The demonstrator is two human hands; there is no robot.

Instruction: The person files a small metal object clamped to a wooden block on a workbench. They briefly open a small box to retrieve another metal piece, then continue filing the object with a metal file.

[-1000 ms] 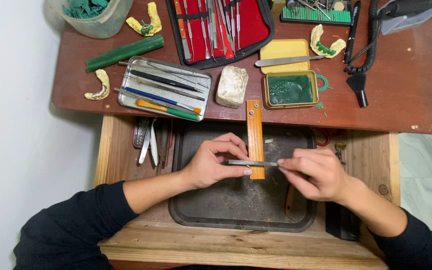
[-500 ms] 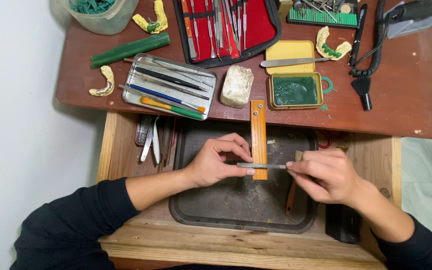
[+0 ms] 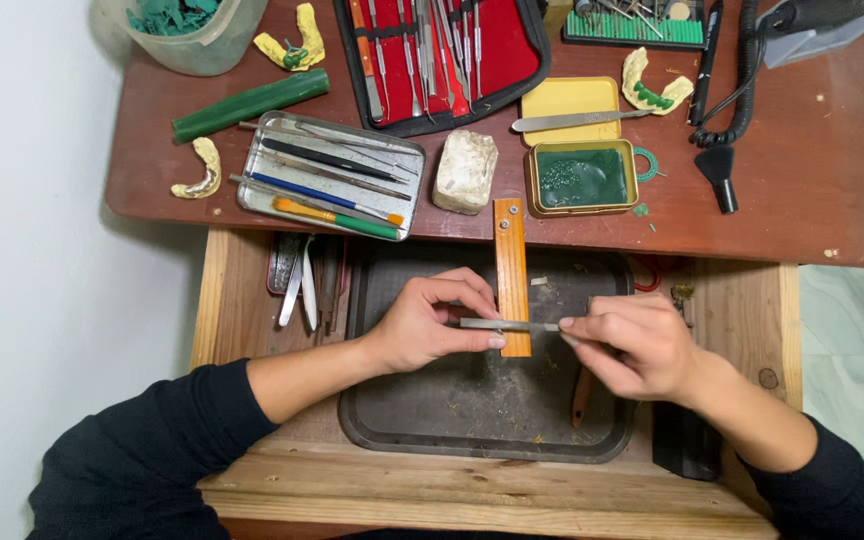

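Note:
My left hand and my right hand hold a thin flat metal tool between them, one hand pinching each end. The tool lies crosswise over the lower end of a narrow orange wooden peg that sticks out from the desk edge. Both hands hover above a dark metal tray set in an open wooden drawer. What is at the tool's left tip is hidden by my fingers.
On the red-brown desk lie a metal box of instruments, a red tool case, a whitish block, a tin of green wax, a green stick, dental casts and a coiled black cord.
The hands and the metal tool stay almost in place over the peg; the right hand has shifted very slightly. The view has drifted a little.

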